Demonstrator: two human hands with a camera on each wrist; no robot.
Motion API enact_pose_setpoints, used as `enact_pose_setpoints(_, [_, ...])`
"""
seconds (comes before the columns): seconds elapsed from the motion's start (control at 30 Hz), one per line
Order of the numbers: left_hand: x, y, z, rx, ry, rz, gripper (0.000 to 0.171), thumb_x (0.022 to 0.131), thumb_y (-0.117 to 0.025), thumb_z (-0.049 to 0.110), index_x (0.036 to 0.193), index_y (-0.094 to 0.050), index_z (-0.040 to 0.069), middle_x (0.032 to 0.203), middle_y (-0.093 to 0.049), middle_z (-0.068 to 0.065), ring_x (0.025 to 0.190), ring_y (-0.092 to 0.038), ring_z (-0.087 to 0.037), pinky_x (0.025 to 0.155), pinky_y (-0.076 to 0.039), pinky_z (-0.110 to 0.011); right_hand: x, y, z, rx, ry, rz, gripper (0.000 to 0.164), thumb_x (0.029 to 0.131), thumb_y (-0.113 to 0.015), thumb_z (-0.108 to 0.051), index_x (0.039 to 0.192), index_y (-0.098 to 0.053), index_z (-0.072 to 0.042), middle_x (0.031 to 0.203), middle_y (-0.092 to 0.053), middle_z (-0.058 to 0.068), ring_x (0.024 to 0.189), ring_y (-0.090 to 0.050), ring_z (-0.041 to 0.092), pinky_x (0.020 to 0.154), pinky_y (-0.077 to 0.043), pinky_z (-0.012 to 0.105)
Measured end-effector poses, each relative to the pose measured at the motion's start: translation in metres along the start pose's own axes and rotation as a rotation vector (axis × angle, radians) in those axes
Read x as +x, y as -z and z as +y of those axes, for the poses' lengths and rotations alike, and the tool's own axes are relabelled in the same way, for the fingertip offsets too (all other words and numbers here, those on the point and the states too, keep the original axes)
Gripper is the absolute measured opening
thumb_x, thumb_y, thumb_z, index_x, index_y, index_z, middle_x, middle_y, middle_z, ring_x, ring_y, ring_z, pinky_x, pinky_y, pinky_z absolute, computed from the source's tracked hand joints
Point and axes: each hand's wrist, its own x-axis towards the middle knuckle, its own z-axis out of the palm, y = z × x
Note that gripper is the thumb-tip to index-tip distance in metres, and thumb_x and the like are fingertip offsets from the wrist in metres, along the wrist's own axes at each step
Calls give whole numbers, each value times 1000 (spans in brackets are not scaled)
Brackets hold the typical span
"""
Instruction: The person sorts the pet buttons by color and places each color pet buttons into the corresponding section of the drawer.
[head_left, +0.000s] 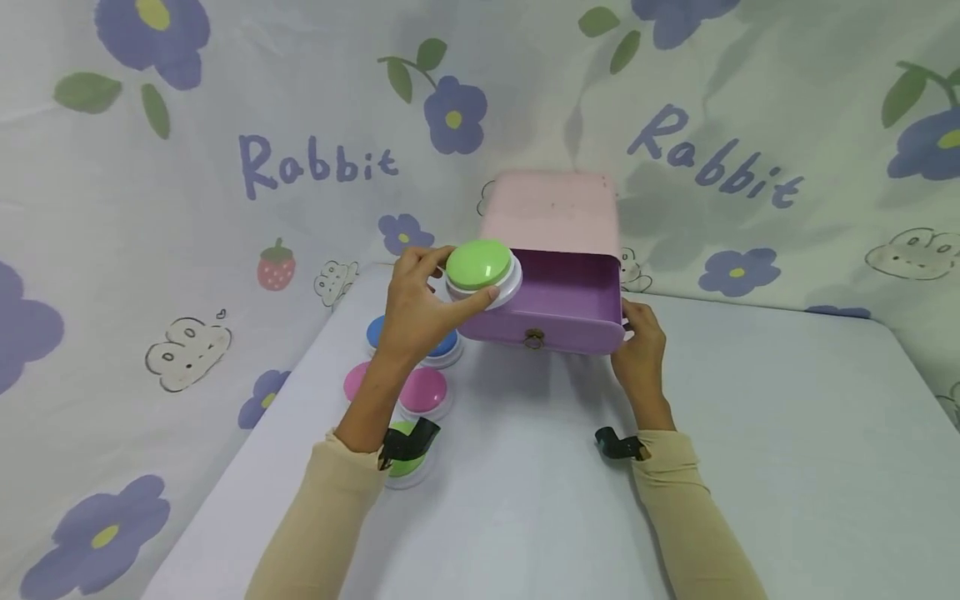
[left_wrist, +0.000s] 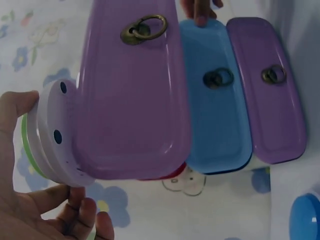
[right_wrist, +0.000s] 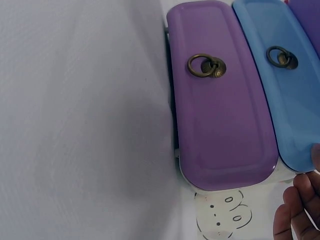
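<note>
Seems early: top purple drawer point(head_left: 573, 333) pulled out, centre frame; blue middle drawer point(left_wrist: 215, 125), lower purple drawer point(left_wrist: 275, 115) pushed in. Left hand point(head_left: 420, 312) grips green-topped button point(head_left: 478, 265) at top purple drawer's front left, not yet inside. Right hand point(head_left: 641, 342): relaxed fingers touch blue middle drawer's end. Left of centre, on bench point(head_left: 540, 500): blue buttons point(head_left: 442, 342), pink buttons point(head_left: 423, 390), another green one point(head_left: 408, 463), unhandled.

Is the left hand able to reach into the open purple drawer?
Probably yes: the left hand is beside the purple drawer, whose pulled-out part is open on top, though that hand holds a round green-topped thing.
</note>
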Motion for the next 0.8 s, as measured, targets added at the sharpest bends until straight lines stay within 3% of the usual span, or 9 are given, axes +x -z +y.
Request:
enact_pose_setpoints(0.27, [9,-17,3,8,2,-30,78,62,-73,61,121,-58,13,108,-43,3,101,-39,-14,82,-37,-33,1,0,-1,-2,-9,-11,33,79,-67,2,112,-64,-3,97,-59,10,87,-56,18,70,-43,18])
enact_pose_setpoints(0.4, [9,-21,2,67,9,-34,80,64,-68,66,123,-56,15,109,-43,3,105,-37,-14,83,-37,-34,0,0,-2,0,-22,-14,34,79,-68,2,113,-64,-3,98,-59,10,88,-56,18,71,-44,21])
enact_pose_setpoints(0.5, [5,-20,-2,71,-9,12,72,68,-66,65,123,-57,19,108,-43,3,106,-36,-14,84,-36,-34,0,-2,-2,4,-29,-23,36,78,-69,0,114,-63,-2,99,-59,10,89,-56,17,72,-45,21])
enact_pose_setpoints(0.67, [-9,-15,-12,-33,-63,153,51,73,-71,49,117,-61,24,103,-48,2,100,-41,-14,80,-35,-33,2,-2,-1,12,-22,-18,37,78,-70,1,114,-63,-1,99,-59,10,90,-56,17,72,-47,27])
enact_pose_setpoints(0.8, [-24,-8,-23,-59,-52,183,46,74,-73,41,115,-62,24,103,-50,1,95,-43,-12,77,-34,-30,3,2,-1,4,-10,-15,36,77,-69,4,113,-63,0,98,-58,11,89,-56,19,71,-49,31])
